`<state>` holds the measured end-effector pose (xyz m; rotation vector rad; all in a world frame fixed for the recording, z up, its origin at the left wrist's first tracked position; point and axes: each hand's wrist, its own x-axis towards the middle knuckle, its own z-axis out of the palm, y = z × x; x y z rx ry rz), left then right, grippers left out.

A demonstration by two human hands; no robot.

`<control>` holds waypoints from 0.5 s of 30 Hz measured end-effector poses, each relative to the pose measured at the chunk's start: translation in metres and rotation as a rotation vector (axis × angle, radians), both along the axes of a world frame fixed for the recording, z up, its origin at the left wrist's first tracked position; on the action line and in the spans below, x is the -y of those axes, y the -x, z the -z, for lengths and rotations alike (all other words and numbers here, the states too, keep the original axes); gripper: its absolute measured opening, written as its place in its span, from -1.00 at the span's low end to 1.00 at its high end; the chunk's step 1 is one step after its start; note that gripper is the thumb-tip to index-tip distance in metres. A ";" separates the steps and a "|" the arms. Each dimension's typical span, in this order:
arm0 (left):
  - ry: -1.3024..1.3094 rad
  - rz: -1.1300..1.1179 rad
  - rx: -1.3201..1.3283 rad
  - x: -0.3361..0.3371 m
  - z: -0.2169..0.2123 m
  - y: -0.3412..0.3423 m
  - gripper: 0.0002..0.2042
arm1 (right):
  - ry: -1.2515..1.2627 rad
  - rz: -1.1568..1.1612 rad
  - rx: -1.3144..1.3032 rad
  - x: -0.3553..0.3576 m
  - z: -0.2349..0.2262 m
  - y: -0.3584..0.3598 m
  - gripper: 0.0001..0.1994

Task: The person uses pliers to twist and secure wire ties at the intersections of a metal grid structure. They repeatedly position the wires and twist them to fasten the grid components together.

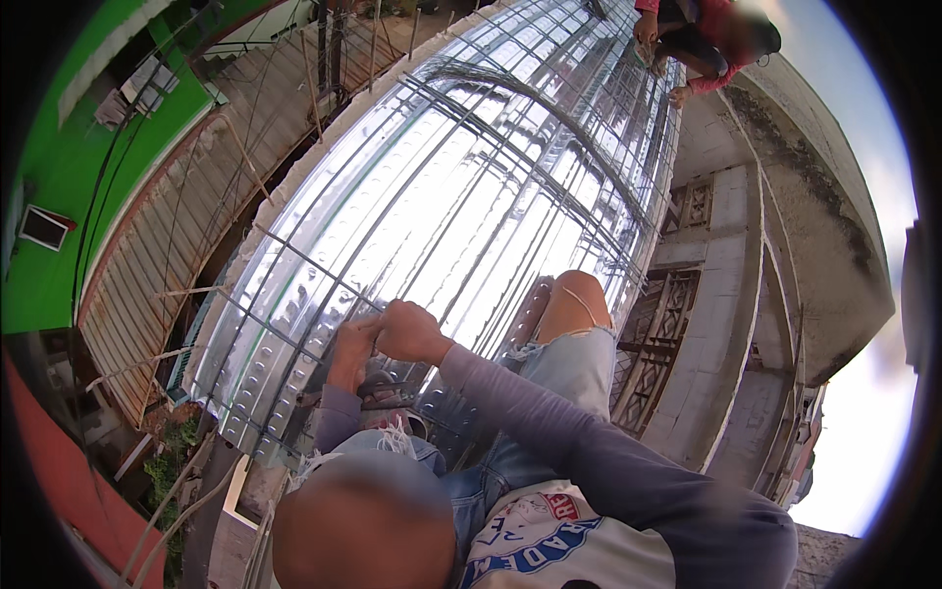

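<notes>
My left hand (351, 351) and my right hand (412, 334) meet close together over a grid of thin steel rebar (329, 275), at its near left part. The fingers of both are closed and pinched near a bar. Whatever lies between the fingertips is too small to make out. Under the bars is shiny corrugated metal decking (392, 211) with rows of raised dimples. A dark object (388, 393), partly hidden, sits just below my hands. My right knee (574, 302) shows through torn jeans, to the right of my hands.
A co-worker in red sleeves (731, 34) crouches at the far right end, hands near the bars. Bent rebar ends (191, 292) stick out past the left edge. Beyond it lie a lower corrugated roof (147, 285) and a green wall (59, 265). A concrete building (702, 324) borders the right.
</notes>
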<state>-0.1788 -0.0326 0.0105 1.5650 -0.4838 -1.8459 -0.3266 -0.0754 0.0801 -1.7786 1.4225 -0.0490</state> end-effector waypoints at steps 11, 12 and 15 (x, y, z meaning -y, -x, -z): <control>0.151 0.080 -0.014 -0.014 0.014 -0.012 -0.68 | 0.347 -1.112 -0.154 0.095 0.051 -0.015 -0.67; 0.184 0.087 0.006 -0.012 0.011 -0.008 -0.67 | 0.341 -1.118 -0.189 0.100 0.060 -0.011 -0.70; 0.160 0.086 0.070 -0.016 -0.005 -0.012 -0.67 | 0.091 -0.553 -0.139 0.100 0.029 -0.012 -0.72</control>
